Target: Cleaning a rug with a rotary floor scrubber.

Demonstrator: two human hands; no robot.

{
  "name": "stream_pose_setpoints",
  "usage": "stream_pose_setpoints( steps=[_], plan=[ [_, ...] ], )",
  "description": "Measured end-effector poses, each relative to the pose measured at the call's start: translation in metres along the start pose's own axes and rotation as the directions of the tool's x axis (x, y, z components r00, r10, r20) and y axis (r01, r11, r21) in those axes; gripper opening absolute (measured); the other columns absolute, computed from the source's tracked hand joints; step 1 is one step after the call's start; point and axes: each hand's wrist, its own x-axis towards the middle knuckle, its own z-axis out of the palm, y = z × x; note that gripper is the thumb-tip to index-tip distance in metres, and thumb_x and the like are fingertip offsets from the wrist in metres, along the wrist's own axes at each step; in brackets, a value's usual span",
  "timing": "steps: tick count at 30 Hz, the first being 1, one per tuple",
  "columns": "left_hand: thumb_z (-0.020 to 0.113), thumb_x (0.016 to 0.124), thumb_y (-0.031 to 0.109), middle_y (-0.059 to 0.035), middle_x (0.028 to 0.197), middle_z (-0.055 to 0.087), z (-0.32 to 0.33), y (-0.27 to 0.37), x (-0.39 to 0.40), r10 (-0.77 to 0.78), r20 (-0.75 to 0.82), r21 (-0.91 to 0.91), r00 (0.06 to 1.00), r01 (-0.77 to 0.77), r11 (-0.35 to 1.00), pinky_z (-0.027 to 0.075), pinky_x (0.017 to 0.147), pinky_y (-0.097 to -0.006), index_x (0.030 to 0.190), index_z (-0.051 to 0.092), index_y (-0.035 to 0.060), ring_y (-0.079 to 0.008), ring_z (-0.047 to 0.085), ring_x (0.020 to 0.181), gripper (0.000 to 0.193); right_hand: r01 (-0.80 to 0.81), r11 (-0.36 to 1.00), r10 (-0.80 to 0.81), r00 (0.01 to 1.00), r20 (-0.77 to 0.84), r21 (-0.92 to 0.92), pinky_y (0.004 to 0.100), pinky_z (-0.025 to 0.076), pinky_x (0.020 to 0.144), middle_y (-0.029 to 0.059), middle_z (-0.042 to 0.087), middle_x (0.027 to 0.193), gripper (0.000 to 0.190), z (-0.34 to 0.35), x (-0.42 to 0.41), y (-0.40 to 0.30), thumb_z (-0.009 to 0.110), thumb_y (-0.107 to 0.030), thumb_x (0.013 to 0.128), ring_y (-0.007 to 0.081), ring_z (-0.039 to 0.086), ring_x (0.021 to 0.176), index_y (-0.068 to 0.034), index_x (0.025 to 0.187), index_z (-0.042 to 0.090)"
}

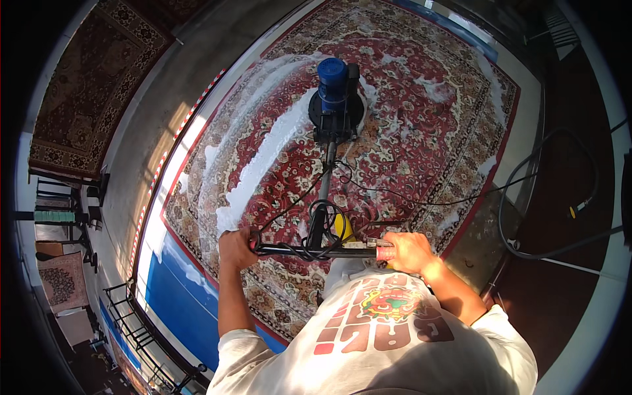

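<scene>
Both my hands hold the crossbar handle [291, 251] of a rotary floor scrubber. My left hand [236, 249] grips its left end, and my right hand [411, 251] is wrapped around the red grip [385, 253] at the right. A long shaft [326, 182] runs from the bar to the machine's blue motor [332, 74], which sits over a round black brush housing [316, 111]. The housing rests on a red patterned carpet [296, 192]; its underside is hidden. A thick strip of white foam [266, 150] trails from it towards my left hand. Black cable [318, 217] is looped around the shaft and bar.
The cable [439, 203] crosses the carpet to the right. A grey hose [502, 217] with a yellow-tipped end curves there. Red-and-white striped edging [163, 163] lines the left side. Another carpet [94, 94] hangs beyond it. Blue floor [175, 286] shows at lower left, beside a black metal rack [133, 321].
</scene>
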Motion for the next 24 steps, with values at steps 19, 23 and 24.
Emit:
stream_pose_setpoints(
  steps=[19,23,24],
  plan=[
    [0.069,0.071,0.029,-0.0132,0.084,0.073,-0.005,0.064,0.163,-0.01,-0.029,-0.121,1.0,0.006,0.993,0.053,0.079,-0.0423,0.095,0.067,0.0121,-0.0305,0.072,0.082,0.029,-0.245,0.927,0.149,0.936,-0.32,-0.283,0.0479,0.052,0.087,0.0134,0.07,0.107,0.039,-0.064,0.14,0.082,0.071,-0.01,0.07,0.0385,0.066,0.1,-0.013,0.109,0.067],
    [0.069,0.075,0.031,-0.0104,0.088,0.075,0.008,0.087,0.145,-0.06,0.009,-0.087,0.998,0.061,0.994,0.052,0.081,-0.0407,0.1,0.069,0.0127,-0.0284,0.073,0.084,0.032,-0.274,0.923,0.205,0.945,-0.256,-0.269,0.0483,0.052,0.088,0.0158,0.071,0.107,0.035,-0.082,0.141,0.1,0.071,-0.018,0.073,0.0399,0.065,0.103,-0.015,0.108,0.068],
    [0.069,0.075,0.031,-0.0105,0.088,0.075,0.009,0.092,0.138,-0.075,-0.005,-0.113,0.997,0.074,0.991,0.052,0.081,-0.0405,0.101,0.069,0.0126,-0.0282,0.074,0.084,0.032,-0.259,0.922,0.19,0.95,-0.247,-0.287,0.0482,0.052,0.087,0.0157,0.071,0.105,0.036,-0.087,0.143,0.103,0.071,-0.021,0.073,0.0402,0.065,0.102,-0.016,0.108,0.068]
  ],
)
